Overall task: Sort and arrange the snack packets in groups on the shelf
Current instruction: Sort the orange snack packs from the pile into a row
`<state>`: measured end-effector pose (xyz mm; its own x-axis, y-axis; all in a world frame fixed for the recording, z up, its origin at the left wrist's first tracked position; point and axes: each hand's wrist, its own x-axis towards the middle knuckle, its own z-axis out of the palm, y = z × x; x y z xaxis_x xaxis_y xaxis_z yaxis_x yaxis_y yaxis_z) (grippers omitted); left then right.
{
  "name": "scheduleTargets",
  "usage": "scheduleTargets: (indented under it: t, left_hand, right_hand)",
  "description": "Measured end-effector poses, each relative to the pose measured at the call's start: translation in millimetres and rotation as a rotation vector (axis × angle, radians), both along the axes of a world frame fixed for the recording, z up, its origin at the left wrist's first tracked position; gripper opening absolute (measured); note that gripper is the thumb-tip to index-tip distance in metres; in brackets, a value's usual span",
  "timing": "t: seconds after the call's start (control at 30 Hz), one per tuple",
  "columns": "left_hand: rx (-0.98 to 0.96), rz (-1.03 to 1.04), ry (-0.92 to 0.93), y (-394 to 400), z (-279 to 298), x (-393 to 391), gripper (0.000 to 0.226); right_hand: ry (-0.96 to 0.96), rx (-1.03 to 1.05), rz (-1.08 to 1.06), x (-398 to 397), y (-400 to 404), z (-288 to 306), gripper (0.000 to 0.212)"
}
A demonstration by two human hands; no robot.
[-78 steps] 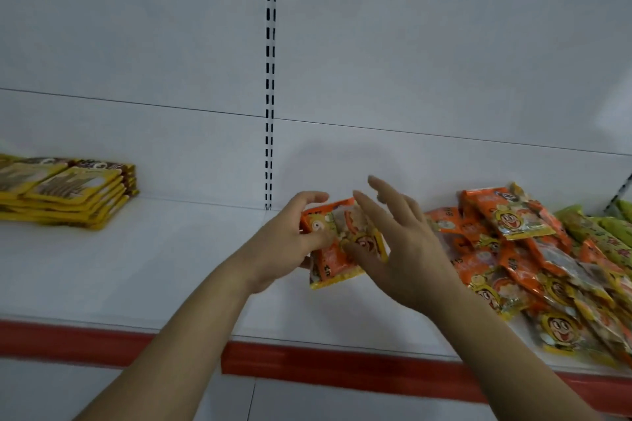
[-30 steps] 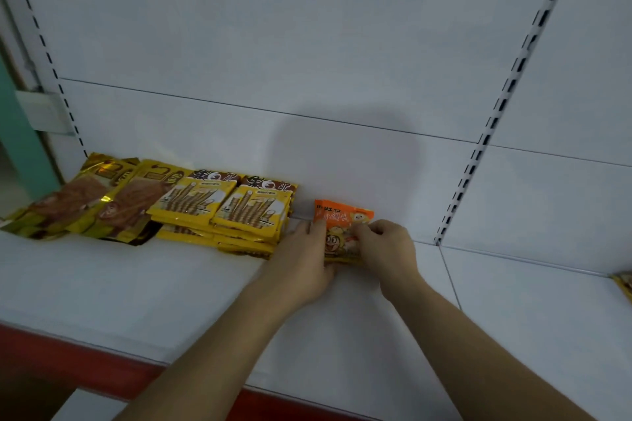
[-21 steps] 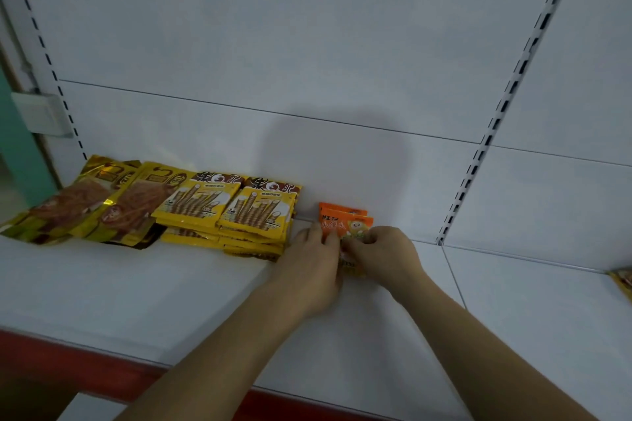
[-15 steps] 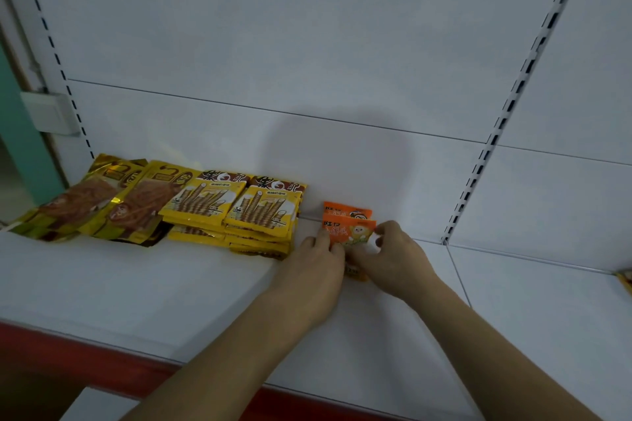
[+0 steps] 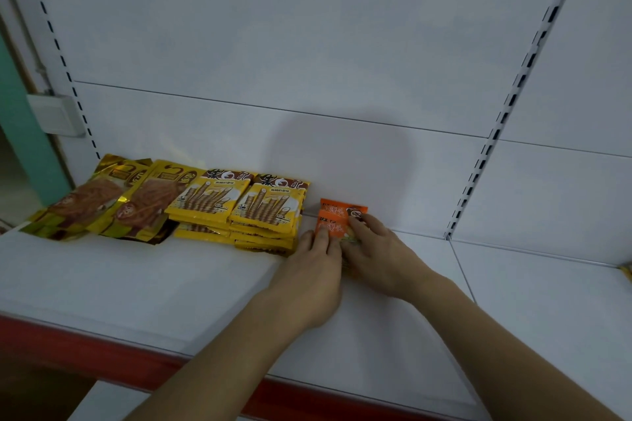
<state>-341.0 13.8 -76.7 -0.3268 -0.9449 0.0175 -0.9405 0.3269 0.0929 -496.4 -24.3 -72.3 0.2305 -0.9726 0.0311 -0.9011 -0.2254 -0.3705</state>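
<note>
Both hands press on a small stack of orange packets (image 5: 333,219) at the back of the white shelf (image 5: 143,287). The left hand (image 5: 313,278) and right hand (image 5: 379,258) lie flat, side by side. Yellow wafer-stick packets (image 5: 260,212) sit stacked just left.

The two front yellow wafer-roll packets (image 5: 239,203) carry large dark Chinese characters along their top bands, the gold packets (image 5: 113,196) a big dark character, and the orange packets (image 5: 333,219) white Chinese lettering, all too blurred to read.
</note>
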Motion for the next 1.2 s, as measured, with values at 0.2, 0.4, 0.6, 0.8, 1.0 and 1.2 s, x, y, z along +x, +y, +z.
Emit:
scheduleTargets:
  t: [0.2,0.4,0.6,0.8,1.0,1.2]
  left_hand:
    - [-0.012,0.008,0.057,4.6,1.5,-2.0,0.07]
    - [-0.112,0.063,0.057,19.2,10.5,-14.7,0.07]
    - [-0.266,0.103,0.156,16.2,23.2,-46.9,0.058]
    - [-0.303,-0.037,0.22,19.9,37.2,-117.6,0.064]
    - [-0.29,-0.155,0.277,41.2,44.7,-225.6,0.065]
    - [-0.243,-0.275,0.306,67.6,42.8,-349.9,0.057]
  right_hand:
    - [0.114,-0.016,0.043,-9.7,5.9,4.1,0.061]
    - [0.103,-0.12,-0.01,-19.4,15.5,8.3,0.066]
    - [0.21,-0.254,-0.127,-55.6,36.7,18.1,0.07]
    - [0.328,-0.384,-0.269,-131.2,72.4,24.1,0.076]
    - [0.356,-0.395,-0.398,-234.9,117.4,30.2,0.072]
    - [0.383,-0.34,-0.443,-357.7,163.3,36.6,0.069]
